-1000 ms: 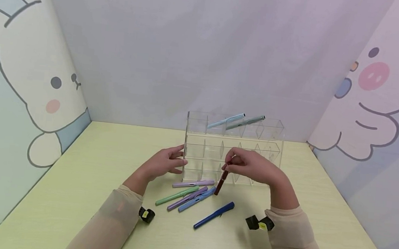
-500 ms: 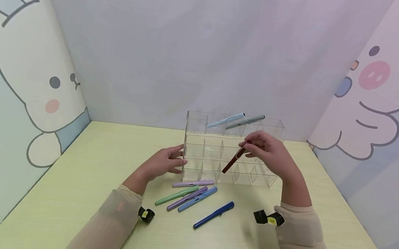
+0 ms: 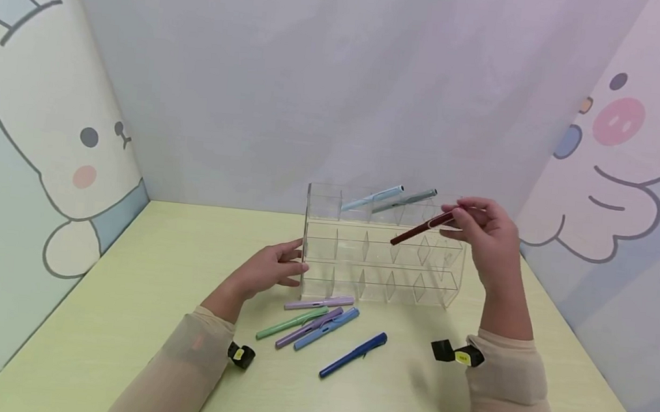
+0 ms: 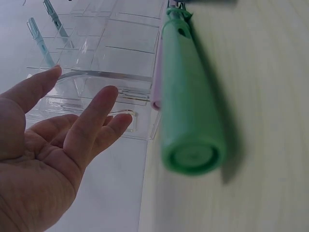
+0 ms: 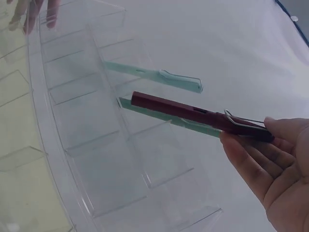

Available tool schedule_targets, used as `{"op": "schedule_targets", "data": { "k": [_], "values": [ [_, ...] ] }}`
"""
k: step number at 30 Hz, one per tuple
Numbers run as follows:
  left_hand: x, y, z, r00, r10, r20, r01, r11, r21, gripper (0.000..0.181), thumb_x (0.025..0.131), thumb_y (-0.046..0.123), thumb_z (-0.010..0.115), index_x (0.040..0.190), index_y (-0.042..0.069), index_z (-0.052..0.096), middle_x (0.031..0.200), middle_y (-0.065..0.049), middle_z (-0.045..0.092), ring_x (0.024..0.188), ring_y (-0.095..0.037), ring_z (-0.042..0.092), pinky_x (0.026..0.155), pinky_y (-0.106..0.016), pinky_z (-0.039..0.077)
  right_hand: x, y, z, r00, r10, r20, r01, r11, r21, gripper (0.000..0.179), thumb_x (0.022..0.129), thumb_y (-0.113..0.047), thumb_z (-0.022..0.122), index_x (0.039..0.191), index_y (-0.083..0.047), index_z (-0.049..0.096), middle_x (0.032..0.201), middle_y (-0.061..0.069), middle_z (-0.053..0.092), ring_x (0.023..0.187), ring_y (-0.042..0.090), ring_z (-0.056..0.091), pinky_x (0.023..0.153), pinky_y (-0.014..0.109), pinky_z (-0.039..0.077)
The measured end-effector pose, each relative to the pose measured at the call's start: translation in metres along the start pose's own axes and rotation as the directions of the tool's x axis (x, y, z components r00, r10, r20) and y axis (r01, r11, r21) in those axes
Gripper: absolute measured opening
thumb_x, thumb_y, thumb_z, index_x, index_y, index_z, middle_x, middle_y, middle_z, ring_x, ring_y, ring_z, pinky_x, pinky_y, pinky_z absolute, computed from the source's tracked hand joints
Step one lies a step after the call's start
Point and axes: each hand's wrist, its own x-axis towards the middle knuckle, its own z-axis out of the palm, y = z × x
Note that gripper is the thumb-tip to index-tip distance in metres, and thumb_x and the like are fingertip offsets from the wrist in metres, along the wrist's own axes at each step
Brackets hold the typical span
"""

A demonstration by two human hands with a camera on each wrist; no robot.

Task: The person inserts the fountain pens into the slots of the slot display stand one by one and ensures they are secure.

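Note:
A dark red pen (image 3: 422,230) is pinched near its clip end between the thumb and fingers of my right hand (image 3: 489,239). It slants in front of the upper part of a clear tiered pen rack (image 3: 349,250). My left hand (image 3: 268,269) touches the rack's left side with its fingers spread, as the left wrist view also shows. In the top tier lean a light blue pen (image 3: 372,198) and a grey-green pen (image 3: 406,201). The right wrist view shows the red pen (image 5: 178,110) crossing in front of the grey-green one.
Before the rack lie a lilac pen (image 3: 318,303), a green pen (image 3: 291,323), a purple pen (image 3: 309,328) and a light blue-violet pen (image 3: 326,329). A dark blue pen (image 3: 353,356) lies nearer the front. Printed cloth walls (image 3: 340,89) surround the table (image 3: 185,239).
My right hand has carried the red pen up and to the right, from low before the bottom tier to near the top tier, tilting it flatter. My left hand stays put.

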Motion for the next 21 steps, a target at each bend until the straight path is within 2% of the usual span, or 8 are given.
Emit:
{"op": "schedule_targets", "data": {
  "k": [3, 6, 9, 14, 21],
  "values": [
    [0.0, 0.0, 0.0, 1.0, 0.0, 0.001, 0.0, 1.0, -0.003, 0.082, 0.091, 0.042, 0.069, 0.157, 0.029, 0.023, 0.158, -0.007, 0.034, 0.112, -0.028, 0.067, 0.098, -0.044, 0.053, 0.001, -0.002, -0.006, 0.991, -0.013, -0.134, 0.025, 0.996, 0.091, 0.027, 0.092, -0.007, 0.067, 0.115, 0.005, 0.059, 0.105, 0.013, 0.073, 0.088, 0.02, 0.074, 0.075, 0.036, 0.058],
    [0.0, 0.0, 0.0, 1.0, 0.001, 0.003, -0.001, 1.0, -0.002, 0.082, 0.091, 0.042, 0.069, 0.157, 0.029, 0.022, 0.158, -0.008, 0.034, 0.114, -0.028, 0.066, 0.098, -0.044, 0.053, 0.002, -0.004, -0.012, 0.966, -0.023, -0.256, 0.062, 0.988, 0.145, 0.03, 0.09, -0.006, 0.07, 0.115, 0.007, 0.06, 0.105, 0.017, 0.072, 0.088, 0.022, 0.073, 0.075, 0.037, 0.058],
    [0.0, 0.0, 0.0, 1.0, 0.002, 0.002, -0.002, 1.0, 0.003, 0.08, 0.092, 0.04, 0.068, 0.157, 0.029, 0.022, 0.158, -0.008, 0.034, 0.114, -0.028, 0.066, 0.099, -0.044, 0.052, 0.002, -0.006, -0.017, 0.94, -0.027, -0.341, 0.091, 0.981, 0.173, 0.035, 0.088, -0.007, 0.072, 0.117, 0.008, 0.058, 0.106, 0.02, 0.071, 0.089, 0.025, 0.073, 0.075, 0.037, 0.058],
    [0.0, 0.0, 0.0, 1.0, 0.003, 0.002, -0.003, 1.0, 0.001, 0.079, 0.093, 0.039, 0.068, 0.157, 0.029, 0.023, 0.158, -0.008, 0.034, 0.115, -0.028, 0.066, 0.099, -0.044, 0.052, 0.004, -0.007, -0.02, 0.909, -0.051, -0.414, 0.138, 0.973, 0.183, 0.038, 0.088, -0.008, 0.072, 0.119, 0.008, 0.057, 0.11, 0.023, 0.069, 0.093, 0.027, 0.072, 0.078, 0.036, 0.058],
    [0.0, 0.0, 0.0, 1.0, 0.004, 0.004, -0.004, 1.0, -0.002, 0.079, 0.093, 0.039, 0.068, 0.157, 0.029, 0.023, 0.158, -0.009, 0.034, 0.117, -0.03, 0.064, 0.098, -0.044, 0.053, 0.005, -0.004, -0.02, 0.874, -0.12, -0.47, 0.222, 0.961, 0.167, 0.037, 0.088, -0.007, 0.071, 0.119, 0.008, 0.057, 0.112, 0.027, 0.068, 0.095, 0.03, 0.072, 0.081, 0.038, 0.057]
  ]
}}
